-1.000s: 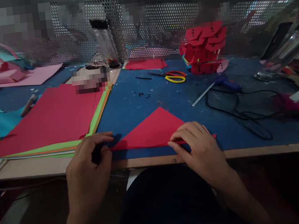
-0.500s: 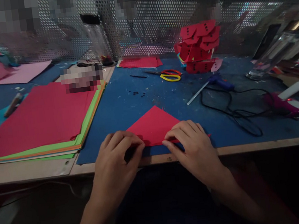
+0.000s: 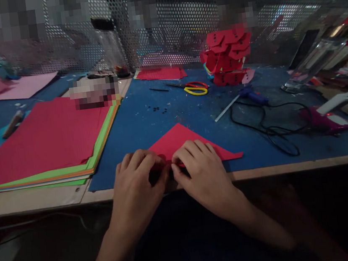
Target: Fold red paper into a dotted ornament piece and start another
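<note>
A red paper folded into a triangle (image 3: 184,140) lies on the blue mat (image 3: 148,125) near the table's front edge. My left hand (image 3: 137,181) and my right hand (image 3: 198,170) sit side by side on its near folded edge, fingertips almost touching at the middle. Both hands have their fingers curled and pressed down on the paper's crease. The left part of the triangle is hidden under my left hand; its right corner pokes out past my right hand.
A stack of red, green and orange sheets (image 3: 45,142) lies to the left. Scissors (image 3: 192,88), a glue gun (image 3: 250,95) with black cable (image 3: 269,131), a pink tool (image 3: 326,118) and a pile of red paper pieces (image 3: 227,58) sit farther back. A perforated metal screen (image 3: 179,19) closes the back.
Both hands slid inward along the near edge of the red triangle until they met at the middle. The right corner of the paper is now uncovered.
</note>
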Demonstrator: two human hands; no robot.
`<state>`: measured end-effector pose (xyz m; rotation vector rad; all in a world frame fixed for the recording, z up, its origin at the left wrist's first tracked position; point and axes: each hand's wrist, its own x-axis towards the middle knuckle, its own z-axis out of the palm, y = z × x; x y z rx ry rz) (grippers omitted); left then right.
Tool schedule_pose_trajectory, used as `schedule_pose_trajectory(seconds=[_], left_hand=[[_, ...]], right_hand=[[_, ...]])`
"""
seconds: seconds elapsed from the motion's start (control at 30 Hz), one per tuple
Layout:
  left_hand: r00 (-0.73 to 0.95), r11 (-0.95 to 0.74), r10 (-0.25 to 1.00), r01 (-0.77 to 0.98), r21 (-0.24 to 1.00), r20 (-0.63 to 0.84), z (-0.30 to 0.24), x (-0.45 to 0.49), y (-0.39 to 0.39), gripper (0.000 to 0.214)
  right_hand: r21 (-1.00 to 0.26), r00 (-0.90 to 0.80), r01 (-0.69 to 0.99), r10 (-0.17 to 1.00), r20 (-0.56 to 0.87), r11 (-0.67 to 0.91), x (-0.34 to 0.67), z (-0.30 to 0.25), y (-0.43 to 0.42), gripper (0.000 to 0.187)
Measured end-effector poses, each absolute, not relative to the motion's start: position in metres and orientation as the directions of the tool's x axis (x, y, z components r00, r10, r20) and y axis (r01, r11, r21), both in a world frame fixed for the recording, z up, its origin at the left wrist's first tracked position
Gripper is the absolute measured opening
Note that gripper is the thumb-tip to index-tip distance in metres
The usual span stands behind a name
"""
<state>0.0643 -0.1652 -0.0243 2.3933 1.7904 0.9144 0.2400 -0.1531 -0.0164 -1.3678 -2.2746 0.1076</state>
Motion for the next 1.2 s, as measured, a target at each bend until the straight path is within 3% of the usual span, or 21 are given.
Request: schedule_pose_trajectory(seconds=[0.63,1.2], left_hand=[[0.165,-0.333,0.881,0.881,0.334,0.444,-0.025,0.072,-0.162,0.006],[0.156,-0.327,0.902,0.856,0.400,0.404,-0.020,0.059,-0.161,0.005]], right_hand=[[-0.368,-0.340,0.809,0.876,0.343,0.458,0.253,-0.016,-0.152,0.006],[-0.357,-0.266,0.850,0.901,0.344,0.387,0.295,-0.016,-0.154,0.013]])
